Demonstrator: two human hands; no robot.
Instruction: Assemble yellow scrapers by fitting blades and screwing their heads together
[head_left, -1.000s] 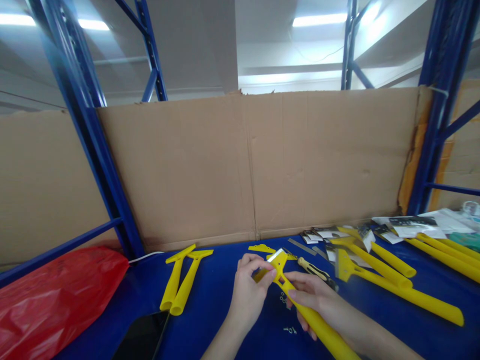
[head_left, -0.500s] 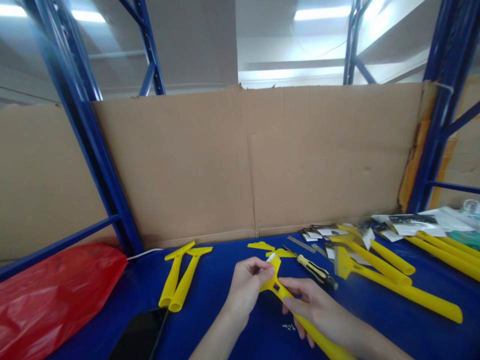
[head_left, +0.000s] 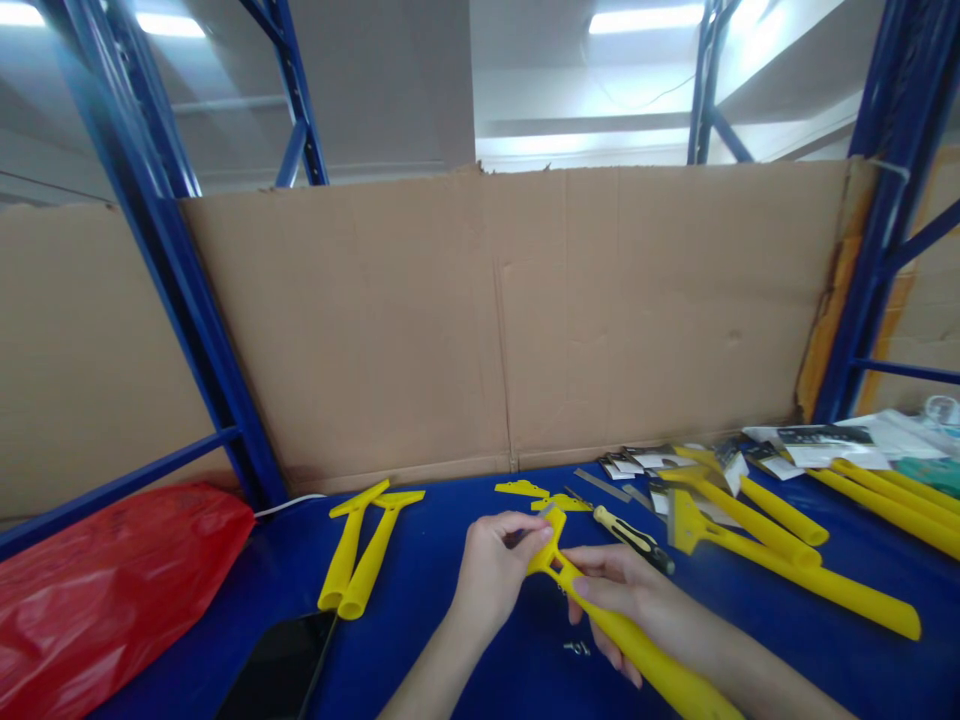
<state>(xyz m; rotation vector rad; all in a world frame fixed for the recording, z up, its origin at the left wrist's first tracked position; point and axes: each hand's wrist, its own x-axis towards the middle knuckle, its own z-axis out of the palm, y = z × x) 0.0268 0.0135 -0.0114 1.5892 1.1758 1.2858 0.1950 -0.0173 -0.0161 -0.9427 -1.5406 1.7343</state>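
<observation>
A yellow scraper (head_left: 622,640) is held at a slant, its forked head up and its long handle toward the lower right. My left hand (head_left: 496,560) pinches the left side of the head, where a thin metal blade edge (head_left: 551,508) shows. Around the neck and upper handle, my right hand (head_left: 619,600) is closed. Small screws (head_left: 577,648) lie on the blue table (head_left: 420,650) below. Just beyond the head are two flat yellow pieces (head_left: 522,488) and a black-and-cream screwdriver (head_left: 634,538).
Two yellow scraper handles (head_left: 380,555) and a dark phone (head_left: 276,668) are on the left, beside a red plastic bag (head_left: 112,600). Several scrapers (head_left: 817,583), loose blades (head_left: 602,486) and packets (head_left: 832,450) lie at right. Cardboard (head_left: 390,330) stands behind.
The scraper's handle has shifted slightly right, with my right hand moving along with it. My left hand still pinches the head, its fingers moved slightly.
</observation>
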